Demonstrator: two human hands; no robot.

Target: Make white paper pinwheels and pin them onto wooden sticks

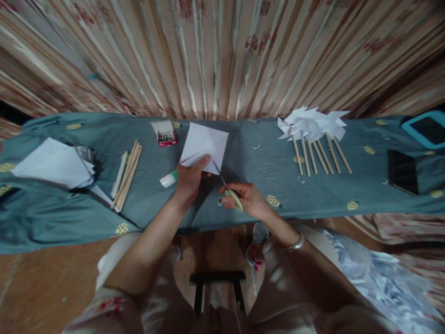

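Observation:
My left hand [192,175] grips a square sheet of white paper [205,139] by its near edge, thumb on top. A cut line runs inward from the paper's left corner. In my right hand [245,197] is a pair of scissors [233,198] with pale green handles, fingers through the loops. The blades meet the paper at its near right corner; whether they are spread there is hard to make out. A white and green tube [168,179] lies beside my left hand, partly hidden by it. Just beyond it stands an opened small red box [167,138] of metal pins.
White paper pinwheels [313,124] on wooden sticks lie at the right. A stack of white paper [52,164] and loose wooden sticks [128,178] lie at the left. A dark phone [402,171] and a blue-framed tablet [427,130] rest at the far right of the cloth-covered table [250,167].

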